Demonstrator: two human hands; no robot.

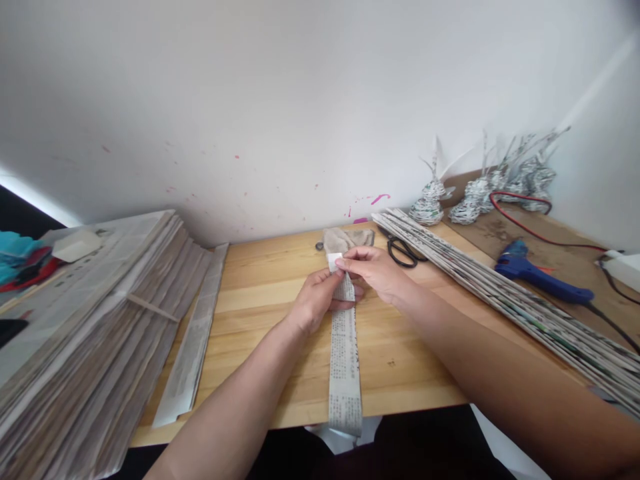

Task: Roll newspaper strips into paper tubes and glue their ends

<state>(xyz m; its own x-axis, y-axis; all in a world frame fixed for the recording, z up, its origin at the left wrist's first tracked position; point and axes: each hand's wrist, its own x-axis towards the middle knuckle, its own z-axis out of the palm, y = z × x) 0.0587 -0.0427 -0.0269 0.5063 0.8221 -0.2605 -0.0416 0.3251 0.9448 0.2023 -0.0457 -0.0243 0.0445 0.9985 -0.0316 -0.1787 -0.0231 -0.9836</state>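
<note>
A long strip of printed newspaper (pixel 345 360) runs from the middle of the wooden table toward me, its near end hanging over the front edge. Close to its far end, my left hand (pixel 323 297) grips it, with some fingers passing beneath the paper. My right hand (pixel 373 270) pinches the same strip at the top, thumb and forefinger together near a white patch at its tip. Just behind the hands lies a crumpled beige cloth (pixel 340 239). Black-handled scissors (pixel 403 252) rest to the right of my right hand.
A tall stack of folded newspaper (pixel 115 320) fills the left, with flat paper strips (pixel 197 333) beside it. Rolled paper sticks (pixel 480 283) lie diagonally at right. Beyond them are a blue glue gun (pixel 545 277), a red cable (pixel 540 233) and several woven paper figures (pixel 427 203) by the wall.
</note>
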